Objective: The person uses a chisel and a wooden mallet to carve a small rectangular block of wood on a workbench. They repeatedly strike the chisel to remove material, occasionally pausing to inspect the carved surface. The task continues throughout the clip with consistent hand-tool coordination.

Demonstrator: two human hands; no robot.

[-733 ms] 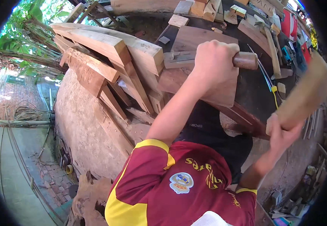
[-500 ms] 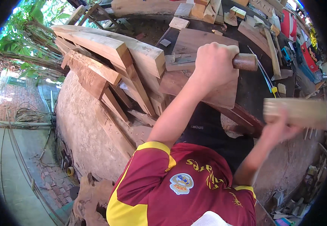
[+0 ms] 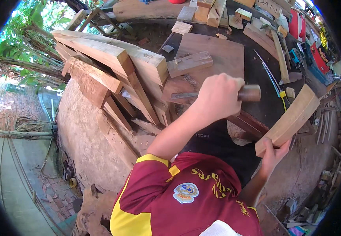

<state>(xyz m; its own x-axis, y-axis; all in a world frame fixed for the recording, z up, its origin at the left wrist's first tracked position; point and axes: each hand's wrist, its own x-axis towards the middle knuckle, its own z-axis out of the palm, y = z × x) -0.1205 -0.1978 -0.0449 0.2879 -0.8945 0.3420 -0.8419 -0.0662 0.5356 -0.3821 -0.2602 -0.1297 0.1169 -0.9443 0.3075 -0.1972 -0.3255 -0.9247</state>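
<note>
My left hand [image 3: 219, 96] is closed round the round wooden handle [image 3: 250, 93] of a chisel. Its flat grey blade [image 3: 184, 95] sticks out to the left, apart from a small wooden block [image 3: 190, 64] that lies beyond it. That block rests on a wide wooden board [image 3: 221, 49] on the dark bench. In my right hand [image 3: 275, 151] is a thick, slightly curved piece of wood [image 3: 290, 120], gripped at its lower end and tilted up to the right.
Long timber pieces [image 3: 111, 59] with cut slots lean at the left. A hammer [image 3: 278, 53], a slim tool with a yellow handle [image 3: 283, 96] and wood offcuts [image 3: 213, 11] lie across the bench. Scrap wood [image 3: 308, 212] is piled at the lower right.
My left hand has come nearer to me with the chisel, its blade now away from the small block. The piece of wood in my right hand has swung from level to tilted.
</note>
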